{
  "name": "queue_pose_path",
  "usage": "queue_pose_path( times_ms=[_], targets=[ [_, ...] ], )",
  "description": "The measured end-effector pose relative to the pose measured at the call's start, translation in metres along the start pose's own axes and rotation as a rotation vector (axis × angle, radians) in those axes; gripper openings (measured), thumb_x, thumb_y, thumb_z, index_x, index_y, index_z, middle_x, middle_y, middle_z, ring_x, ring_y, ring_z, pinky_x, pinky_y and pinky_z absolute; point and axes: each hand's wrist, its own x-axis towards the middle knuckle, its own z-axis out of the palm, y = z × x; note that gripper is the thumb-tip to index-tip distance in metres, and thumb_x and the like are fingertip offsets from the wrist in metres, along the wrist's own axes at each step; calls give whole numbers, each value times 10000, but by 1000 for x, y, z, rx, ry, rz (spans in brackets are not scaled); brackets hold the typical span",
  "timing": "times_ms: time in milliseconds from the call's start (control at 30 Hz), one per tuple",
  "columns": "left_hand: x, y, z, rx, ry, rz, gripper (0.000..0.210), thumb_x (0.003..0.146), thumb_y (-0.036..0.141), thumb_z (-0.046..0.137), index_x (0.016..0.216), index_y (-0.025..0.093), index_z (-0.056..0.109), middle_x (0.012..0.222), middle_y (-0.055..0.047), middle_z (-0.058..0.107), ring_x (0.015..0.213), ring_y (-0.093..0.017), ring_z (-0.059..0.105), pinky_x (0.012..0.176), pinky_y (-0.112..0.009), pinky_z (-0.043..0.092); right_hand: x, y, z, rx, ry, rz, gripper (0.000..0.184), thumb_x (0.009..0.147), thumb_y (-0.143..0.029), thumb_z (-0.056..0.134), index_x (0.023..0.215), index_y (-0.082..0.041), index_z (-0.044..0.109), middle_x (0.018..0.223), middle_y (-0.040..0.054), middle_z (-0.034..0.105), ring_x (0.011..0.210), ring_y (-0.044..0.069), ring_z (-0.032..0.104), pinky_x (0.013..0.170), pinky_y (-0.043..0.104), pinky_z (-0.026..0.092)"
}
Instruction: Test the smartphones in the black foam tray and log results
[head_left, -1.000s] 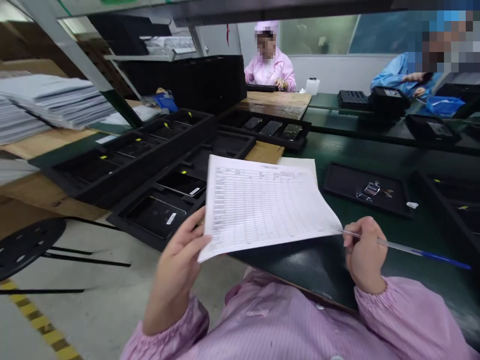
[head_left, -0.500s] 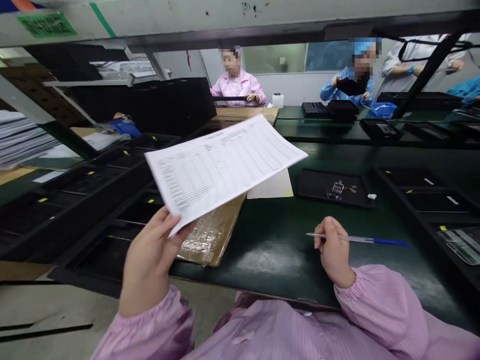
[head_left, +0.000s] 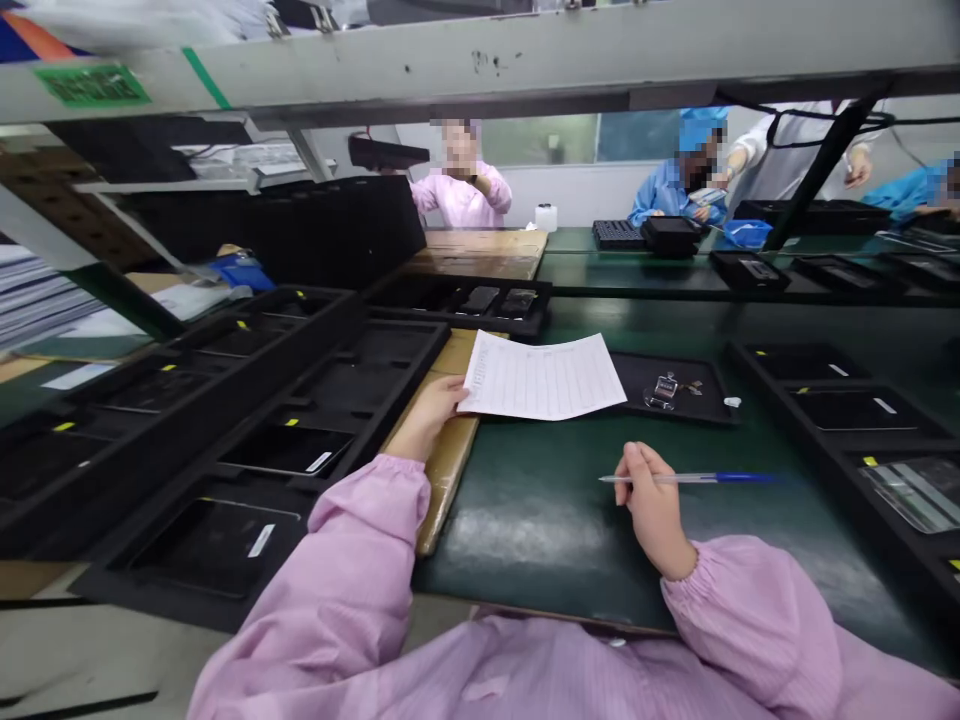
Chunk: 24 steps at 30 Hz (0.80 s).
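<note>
My left hand (head_left: 441,402) is closed on the left edge of a white printed sheet of paper (head_left: 544,378), which bends slightly at its middle. The sheet is over the green bench, its right end by a black tray (head_left: 637,372) with a small metal piece (head_left: 666,390) in it. Between the fingertips of my right hand (head_left: 651,500) is a clear ballpoint pen (head_left: 701,478) with a blue cap end. Its tip points left, above the bench top. Under my left wrist lies a brown, tape-wrapped cardboard piece (head_left: 444,480).
Black foam trays holding flat screen devices line the left (head_left: 225,540) and the right (head_left: 847,410). Behind the sheet stands another device tray (head_left: 487,300). A white beam (head_left: 525,60) crosses overhead. Several people work across the bench, one in pink (head_left: 465,195), one in blue (head_left: 652,190).
My left hand has carried the paper forward and right, lowering it toward the bench. The trays behind it now show. My right hand still holds the pen in nearly the same place.
</note>
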Motion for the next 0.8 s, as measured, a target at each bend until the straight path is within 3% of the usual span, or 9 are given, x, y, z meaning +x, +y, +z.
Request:
queue_pose_path(
  times_ms=[167,233,300,367,433,500,633,700,800],
  targets=[
    [11,-12,-5,113,81,55,241,937,311,677,1100,135,670,1104,-75,704,993,-205,688,910,-437,579,-7,8,0,-104,-56,-55,470,897,-593,635,630,-222,523,492,-31,534,456,118,471,485,242,403],
    [13,-13,-7,147,164,110,269,930,298,681,1142,135,657,1152,-90,692,1052,-226,675,958,-470,557,-9,10,2,-169,-122,-112,326,896,-523,661,781,-221,623,679,14,672,591,150,592,555,258,465],
    [13,-15,-10,178,254,174,292,914,262,682,1173,130,647,1218,-116,676,1134,-250,651,1028,-495,513,-3,8,8,-271,-270,-209,278,914,-456,641,1073,-229,668,1008,78,750,805,195,686,670,297,530],
    [11,-16,-13,209,331,244,307,891,213,665,1187,129,650,1284,-144,657,1218,-267,616,1105,-477,451,13,4,20,-507,-439,-363,337,945,-389,569,1238,-231,623,1189,110,722,958,232,699,796,351,549],
    [9,-16,-17,240,384,306,321,867,188,641,1183,134,663,1318,-157,647,1267,-273,588,1150,-431,401,39,2,39,-798,-505,-484,303,950,-318,509,1197,-196,635,1095,128,735,963,266,690,863,403,528],
    [6,-15,-19,270,418,350,324,851,189,624,1168,142,672,1317,-156,650,1284,-277,575,1164,-410,380,69,2,61,-946,-474,-493,270,927,-247,495,1122,-145,652,961,155,731,921,306,672,865,442,500],
    [4,-14,-20,314,445,398,310,843,193,606,1141,142,676,1272,-160,667,1273,-288,580,1164,-430,376,115,6,94,-1033,-428,-463,409,846,-57,435,1200,-73,638,1046,221,719,1015,356,648,905,477,453],
    [4,-14,-19,332,443,414,313,844,191,601,1143,133,676,1263,-173,668,1259,-295,589,1156,-435,383,124,2,96,-1050,-391,-448,523,822,-12,404,1312,-42,586,1095,241,714,1050,363,651,931,492,444],
    [3,-14,-18,365,434,433,315,853,195,595,1153,134,674,1267,-175,670,1251,-300,594,1145,-443,395,116,-15,78,-1036,-321,-442,533,862,-71,441,1387,-25,523,1192,246,697,1120,353,650,979,488,457]
  ],
)
